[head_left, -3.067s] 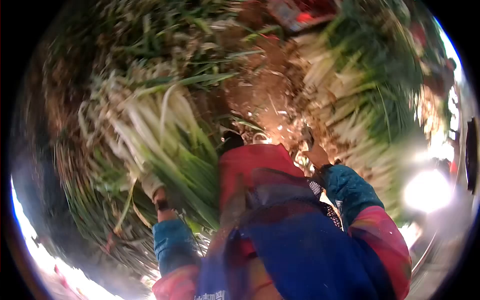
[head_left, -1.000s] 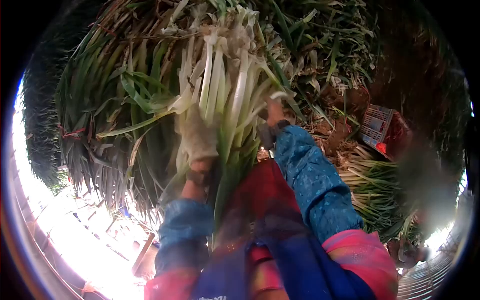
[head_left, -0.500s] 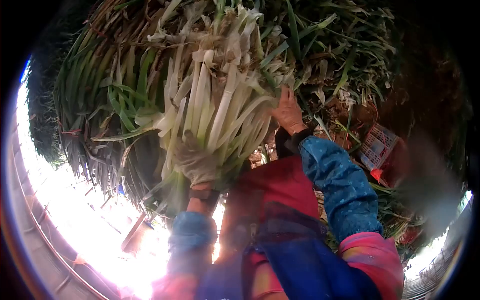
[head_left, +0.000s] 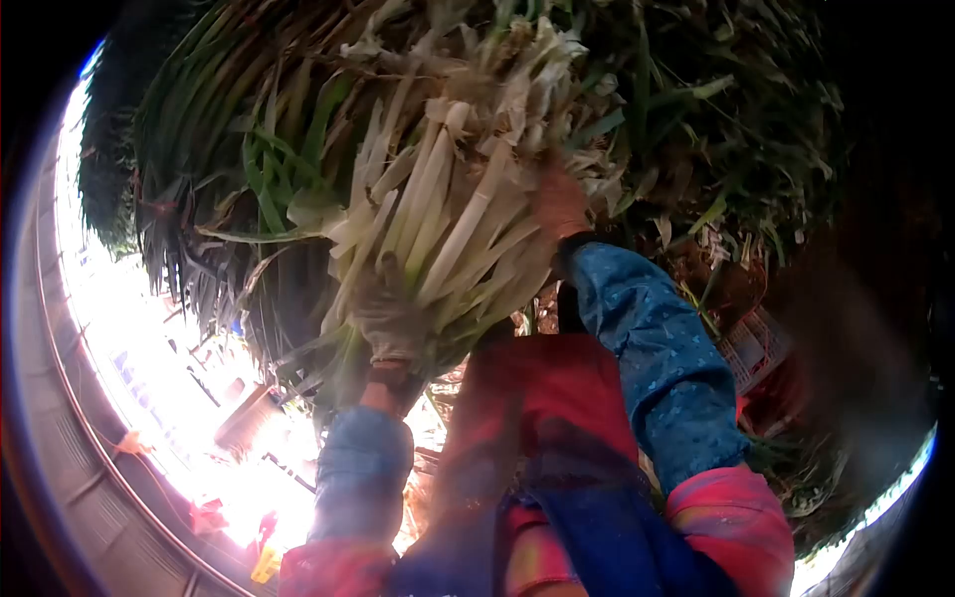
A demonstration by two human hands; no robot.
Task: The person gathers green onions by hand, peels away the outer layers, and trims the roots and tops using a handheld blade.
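Note:
Pale green-white stalks (head_left: 433, 199), like leeks or large scallions, lie in a bundle in the middle, their dry, papery ends toward the top. My left hand (head_left: 388, 313), in a light glove, rests on the lower left of the bundle with its fingers apart, one of them raised. Bare and blurred, my right hand (head_left: 560, 199) is against the bundle's right side near the papery ends; its fingers are smeared by motion.
Darker leafy stalks (head_left: 209, 139) are heaped at the upper left, more leaves (head_left: 736, 129) at the upper right. A plastic crate (head_left: 753, 348) sits at the right. Bright light comes from the lower left, beside a ribbed curved wall (head_left: 75, 438).
My right hand has moved up and inward against the stalks, and its outline is now blurred. The whole view has shifted slightly. My left hand stays on the bundle.

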